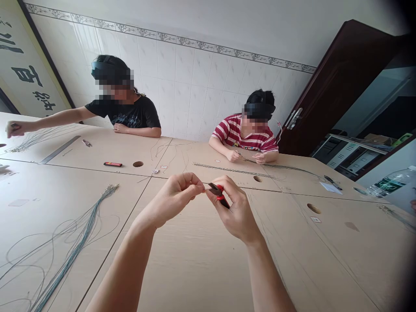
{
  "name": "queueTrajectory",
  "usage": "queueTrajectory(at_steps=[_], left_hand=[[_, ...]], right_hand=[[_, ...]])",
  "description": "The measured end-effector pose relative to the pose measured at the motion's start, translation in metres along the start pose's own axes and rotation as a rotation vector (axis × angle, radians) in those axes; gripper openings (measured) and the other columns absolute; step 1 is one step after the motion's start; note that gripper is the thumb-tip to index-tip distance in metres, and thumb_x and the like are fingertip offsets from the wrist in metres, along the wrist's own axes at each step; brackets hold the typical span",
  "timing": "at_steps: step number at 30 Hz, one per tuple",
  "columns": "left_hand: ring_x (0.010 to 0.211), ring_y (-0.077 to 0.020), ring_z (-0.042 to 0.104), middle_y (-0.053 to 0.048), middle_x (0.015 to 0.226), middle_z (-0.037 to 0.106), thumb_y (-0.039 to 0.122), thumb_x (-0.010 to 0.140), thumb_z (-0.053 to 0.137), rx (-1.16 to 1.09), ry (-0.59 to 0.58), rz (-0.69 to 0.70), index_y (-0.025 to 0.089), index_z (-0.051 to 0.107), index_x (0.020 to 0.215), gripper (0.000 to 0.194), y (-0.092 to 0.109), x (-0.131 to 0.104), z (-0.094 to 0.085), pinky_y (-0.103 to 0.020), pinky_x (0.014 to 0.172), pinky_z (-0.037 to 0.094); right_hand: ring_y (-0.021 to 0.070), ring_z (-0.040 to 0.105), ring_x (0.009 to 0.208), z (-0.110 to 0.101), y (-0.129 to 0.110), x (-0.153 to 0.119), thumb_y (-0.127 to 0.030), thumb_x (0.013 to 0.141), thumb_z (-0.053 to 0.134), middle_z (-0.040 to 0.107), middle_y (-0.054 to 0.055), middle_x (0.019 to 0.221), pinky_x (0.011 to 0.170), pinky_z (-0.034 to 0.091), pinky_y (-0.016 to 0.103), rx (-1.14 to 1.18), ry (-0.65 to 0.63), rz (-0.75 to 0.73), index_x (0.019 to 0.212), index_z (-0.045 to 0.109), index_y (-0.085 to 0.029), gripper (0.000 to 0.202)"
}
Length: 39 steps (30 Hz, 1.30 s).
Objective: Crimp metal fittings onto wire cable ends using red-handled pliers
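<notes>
The right hand (234,208) grips red-handled pliers (222,200) above the worktop (195,268), their long axis slanting up and leftward, jaws aimed at the left hand (178,195), whose fingertips pinch a thin piece (204,188), too small to identify.

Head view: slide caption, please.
Right hand holds red-handled pliers beside left hand; bluish cord bundle lies on table.

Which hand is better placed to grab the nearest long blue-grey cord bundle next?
Probably the left hand: it's nearer the bundle, while the right hand holds dark metal pliers with red handles.
</notes>
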<state>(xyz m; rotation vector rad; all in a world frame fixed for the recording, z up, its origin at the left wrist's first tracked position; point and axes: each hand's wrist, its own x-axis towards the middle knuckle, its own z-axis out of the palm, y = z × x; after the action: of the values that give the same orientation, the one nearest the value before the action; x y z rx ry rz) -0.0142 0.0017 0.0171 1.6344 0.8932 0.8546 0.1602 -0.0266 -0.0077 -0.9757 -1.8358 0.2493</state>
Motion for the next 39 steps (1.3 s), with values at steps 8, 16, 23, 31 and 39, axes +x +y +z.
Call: queueTrajectory(at_steps=[8,16,23,31,39], left_hand=[[0.052,-0.0089,0.023,0.007,0.059,0.028,0.028,0.089,0.05,-0.032,0.002,-0.002,0.019,0.05,0.073,0.018,0.0,0.0,0.002,-0.024,0.048,0.017],[0.049,-0.0076,0.023,0.008,0.057,0.032,0.027,0.086,0.052,-0.053,0.135,-0.001,0.019,0.052,0.074,0.015,0.002,0.001,0.004,-0.022,0.047,0.018],[0.049,-0.0069,0.021,0.008,0.056,0.03,0.027,0.086,0.054,0.002,0.29,0.059,0.019,0.049,0.073,0.016,-0.004,0.006,0.003,-0.022,0.045,0.017],[0.05,-0.0073,0.024,0.008,0.057,0.03,0.02,0.085,0.05,0.173,0.299,0.085,0.02,0.045,0.072,0.014,-0.001,0.003,0.004,-0.02,0.043,0.021],[0.05,-0.0086,0.027,0.007,0.058,0.035,0.02,0.085,0.046,0.378,0.297,0.097,0.021,0.042,0.07,0.015,-0.002,0.0,0.0,-0.021,0.044,0.025]], right_hand=[[0.0149,0.05,0.076,0.001,0.001,-0.001,-0.018,0.093,0.05,0.055,0.001,0.084,0.072,0.042,0.03,0.014,-0.011,0.026,0.083,0.049,-0.022,0.011],[0.0156,0.053,0.076,0.001,0.001,-0.001,-0.024,0.094,0.052,0.056,0.001,0.084,0.069,0.044,0.029,0.034,0.041,0.069,0.089,0.055,-0.022,0.006],[0.0179,0.051,0.075,0.003,0.009,-0.001,-0.018,0.09,0.05,0.054,0.002,0.082,0.07,0.042,0.031,-0.168,0.031,0.104,0.081,0.05,-0.022,0.01],[0.0182,0.052,0.074,0.003,0.015,-0.002,-0.011,0.083,0.052,0.055,0.002,0.081,0.068,0.039,0.03,-0.332,-0.003,0.089,0.079,0.05,-0.022,0.012],[0.0173,0.053,0.072,0.0,0.014,-0.003,-0.008,0.082,0.052,0.058,0.001,0.076,0.071,0.037,0.03,-0.455,-0.011,0.086,0.081,0.057,-0.021,0.014]])
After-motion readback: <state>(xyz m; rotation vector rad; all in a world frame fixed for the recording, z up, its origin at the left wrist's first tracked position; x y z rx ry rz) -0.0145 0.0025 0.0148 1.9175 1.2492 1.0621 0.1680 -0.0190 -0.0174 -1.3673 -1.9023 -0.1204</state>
